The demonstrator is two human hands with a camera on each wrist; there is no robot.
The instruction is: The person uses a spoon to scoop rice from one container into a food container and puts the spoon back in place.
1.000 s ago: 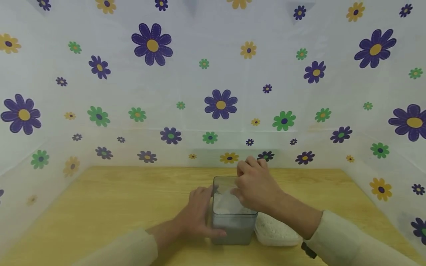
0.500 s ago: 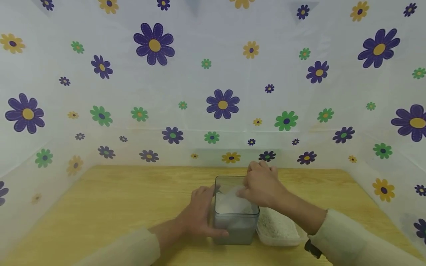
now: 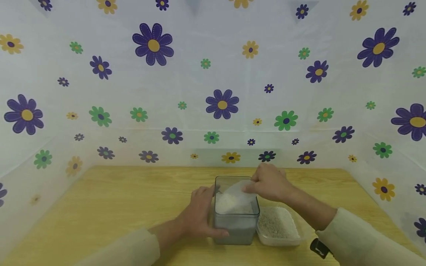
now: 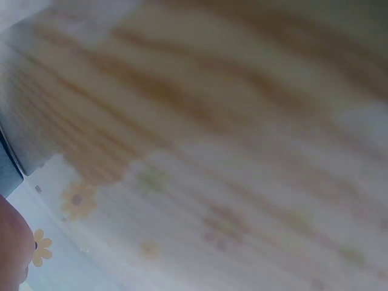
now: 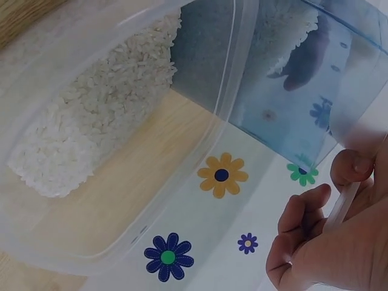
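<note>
A clear grey-blue storage container (image 3: pixel 234 232) stands upright and uncovered at the front middle, with white rice (image 3: pixel 226 204) inside. My left hand (image 3: pixel 199 214) grips its left side, thumb across the front wall and fingers toward the back. In the left wrist view only a bit of that hand (image 4: pixel 13 245) shows. My right hand (image 3: pixel 271 183), above the container's right rim, holds a translucent white scoop (image 3: pixel 240 191) tilted down into the container. The scoop's handle (image 5: pixel 343 206) runs between thumb and curled fingers in the right wrist view.
A shallow clear plastic tub (image 3: pixel 281 242) stands close on the container's right, with rice (image 5: pixel 109 106) heaped toward one side. Beneath is a wood-grain table (image 3: pixel 133 195). A flower-patterned white sheet (image 3: pixel 186 85) rises at the back and both sides.
My right hand has shifted right and the scoop has come more into view over the rice. The tub is less covered by my right arm. My left hand keeps its hold.
</note>
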